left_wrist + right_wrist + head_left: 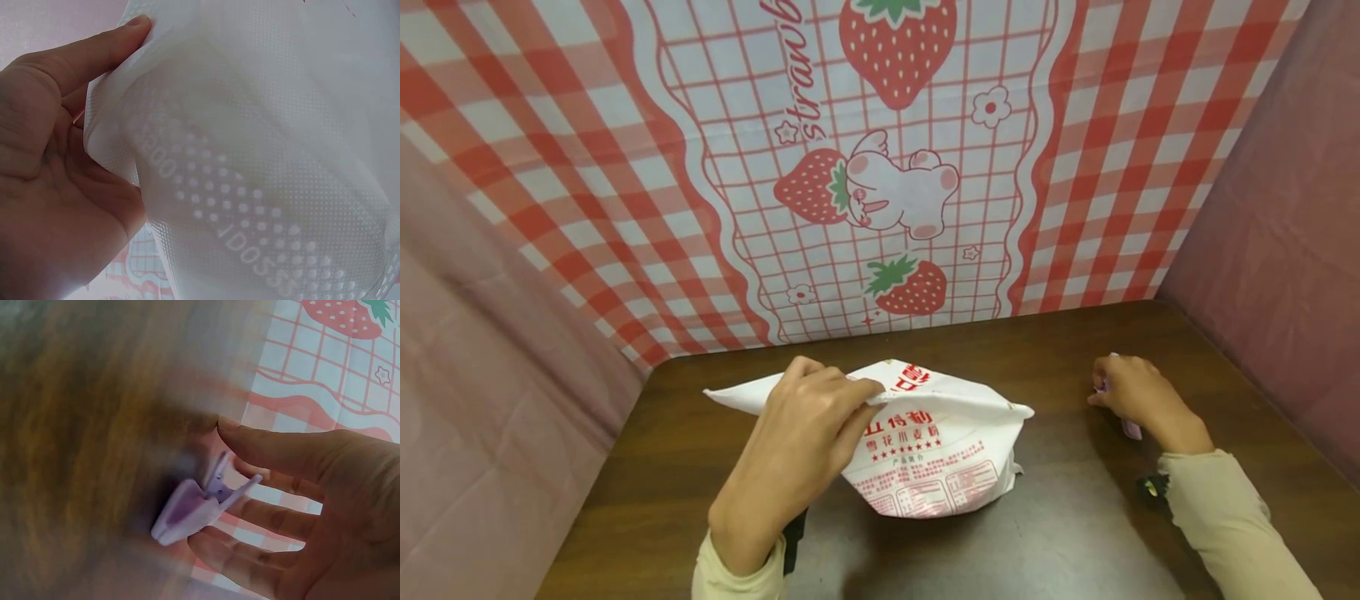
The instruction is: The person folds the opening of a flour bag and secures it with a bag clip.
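My left hand (801,437) pinches the folded top edge of a white flour bag (932,450) with red Chinese print. The bag's bulky lower part sits on the table. In the left wrist view, the thumb lies along the bag's white embossed plastic (269,156) and the other fingers are mostly behind it. On the right, my right hand (1142,400) is low over the table, its fingers and thumb curved round a light purple clip (190,512). The clip's two handles point in toward the palm. From the head, most of the clip is hidden under the hand.
The brown wooden table (1060,533) meets a hanging cloth (985,183) with strawberries and red checks at the back. Pink curtains (482,358) hang at both sides. A dark wrist strap (1152,490) shows by the right sleeve.
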A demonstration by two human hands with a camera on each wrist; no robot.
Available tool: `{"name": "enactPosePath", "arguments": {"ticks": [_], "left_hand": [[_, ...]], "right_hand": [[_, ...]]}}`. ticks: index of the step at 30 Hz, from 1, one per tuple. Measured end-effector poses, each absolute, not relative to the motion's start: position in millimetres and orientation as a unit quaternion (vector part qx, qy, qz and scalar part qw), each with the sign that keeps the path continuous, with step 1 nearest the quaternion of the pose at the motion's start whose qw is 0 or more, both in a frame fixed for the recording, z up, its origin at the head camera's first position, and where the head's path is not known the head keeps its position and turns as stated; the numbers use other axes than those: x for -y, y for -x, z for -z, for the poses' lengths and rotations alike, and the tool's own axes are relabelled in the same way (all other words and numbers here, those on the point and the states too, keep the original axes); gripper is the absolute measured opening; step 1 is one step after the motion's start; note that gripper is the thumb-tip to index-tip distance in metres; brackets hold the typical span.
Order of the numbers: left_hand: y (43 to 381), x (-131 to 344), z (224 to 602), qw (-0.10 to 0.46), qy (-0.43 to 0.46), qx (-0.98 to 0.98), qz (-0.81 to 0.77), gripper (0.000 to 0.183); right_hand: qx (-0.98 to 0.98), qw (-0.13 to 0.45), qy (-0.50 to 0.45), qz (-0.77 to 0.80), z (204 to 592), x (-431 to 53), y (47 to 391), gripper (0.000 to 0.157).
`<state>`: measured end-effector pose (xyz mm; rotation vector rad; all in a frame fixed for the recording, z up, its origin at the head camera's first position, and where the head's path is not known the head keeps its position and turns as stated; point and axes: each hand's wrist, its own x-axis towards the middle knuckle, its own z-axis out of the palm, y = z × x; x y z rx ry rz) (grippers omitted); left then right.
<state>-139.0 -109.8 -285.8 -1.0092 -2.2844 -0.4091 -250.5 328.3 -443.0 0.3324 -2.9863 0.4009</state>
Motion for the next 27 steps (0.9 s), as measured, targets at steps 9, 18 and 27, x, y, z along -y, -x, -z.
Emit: {"name": "enactPosePath", "arguments": {"ticks": [9,18,27], "left_hand": [[139,109,286,0.299,0.377,0.864,0.150,0.010],[140,110,287,0.302,0.377,0.863,0.148,0.011],[141,110,288,0.302,0.381,0.861,0.150,0.011]], "right_hand": [[0.977,0.085,-0.097,-0.172,441,-337,253,0.025],[0.974,0.059,-0.072,-0.206,437,-354,251,0.037],[0.977,0.058,-0.059,-0.197,432,-362,249,0.030]]}}
